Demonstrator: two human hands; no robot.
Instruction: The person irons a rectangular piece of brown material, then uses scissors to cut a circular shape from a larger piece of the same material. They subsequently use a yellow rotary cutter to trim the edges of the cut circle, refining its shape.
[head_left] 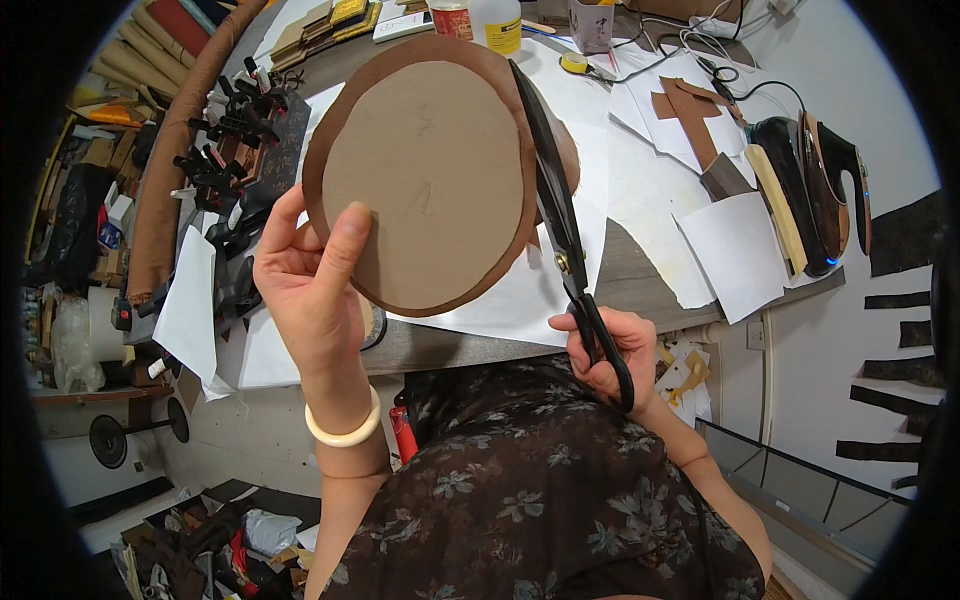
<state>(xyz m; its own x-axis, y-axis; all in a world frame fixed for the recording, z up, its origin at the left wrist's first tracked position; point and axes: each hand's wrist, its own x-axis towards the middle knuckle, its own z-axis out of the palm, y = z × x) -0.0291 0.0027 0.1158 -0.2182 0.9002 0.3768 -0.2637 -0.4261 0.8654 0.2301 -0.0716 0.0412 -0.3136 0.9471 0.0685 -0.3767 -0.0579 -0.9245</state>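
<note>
My left hand (312, 265) grips the lower left rim of a rounded brown leather piece (318, 135), its thumb on the face toward me. On that face lies a smaller oval tan backing (430, 190) with faint pencil marks; a brown margin shows around it, widest at the upper left. In my right hand (628, 350) are large black scissors (560, 215), fingers in the handle loops. Their blades point up along the leather's right edge and look nearly closed. Whether leather lies between them, I cannot tell. More brown material shows just behind the blades.
White paper sheets (730, 250) cover much of the grey table (640, 260). At the right stand a dark iron-like appliance (825, 190) and a pale wooden bar (775, 205), near brown leather scraps (690, 115). Several black clips (230, 130) crowd the left; a bottle (500, 28) stands behind.
</note>
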